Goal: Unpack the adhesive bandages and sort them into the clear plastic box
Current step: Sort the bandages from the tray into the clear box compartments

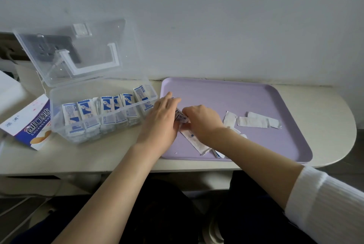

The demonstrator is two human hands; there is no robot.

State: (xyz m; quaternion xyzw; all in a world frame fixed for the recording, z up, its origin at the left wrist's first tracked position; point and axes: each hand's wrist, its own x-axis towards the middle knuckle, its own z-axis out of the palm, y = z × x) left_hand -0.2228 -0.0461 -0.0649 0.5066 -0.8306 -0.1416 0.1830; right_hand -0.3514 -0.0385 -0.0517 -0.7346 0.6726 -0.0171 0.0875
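Note:
The clear plastic box (59, 94) stands open on the left of the table, its lid (78, 50) tilted up against the wall. Several blue-and-white bandage packs (86, 111) stand in rows inside it. On the left part of the purple tray (236, 94), my left hand (161, 119) and my right hand (201, 121) meet over a small stack of bandages (182, 118), both pinching it. More wrapped bandages (195, 141) lie under my right wrist. Several loose white ones (254, 121) lie to the right on the tray.
An opened blue-and-white bandage carton (29, 123) lies at the left of the box. A wall socket (53, 46) shows behind the clear lid. The table's rounded right end (342, 117) lies past the tray, its front edge close below my forearms.

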